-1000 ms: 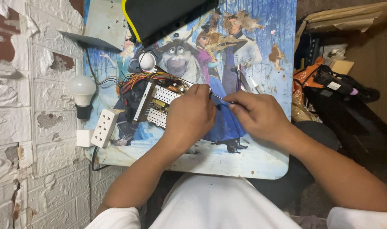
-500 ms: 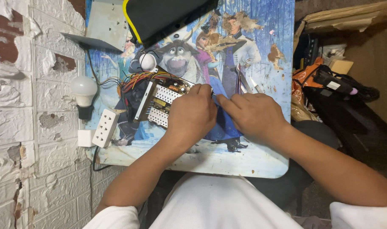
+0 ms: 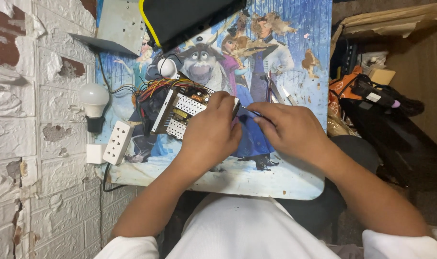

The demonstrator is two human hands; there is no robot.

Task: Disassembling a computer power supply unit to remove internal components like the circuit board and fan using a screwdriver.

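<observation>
Colourful wires top the circuit board, left hand still clamped on its right edge; right hand, just right of it, has slid back, pinching a thin tool.

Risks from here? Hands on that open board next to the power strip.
1. The left hand rests on the bare circuit board, and a white power strip lies close beside it: shock is possible if it is live, which the picture does not show.
2. The loose coloured wires could snag.
3. The right hand holds a thin tool that might slip.
</observation>
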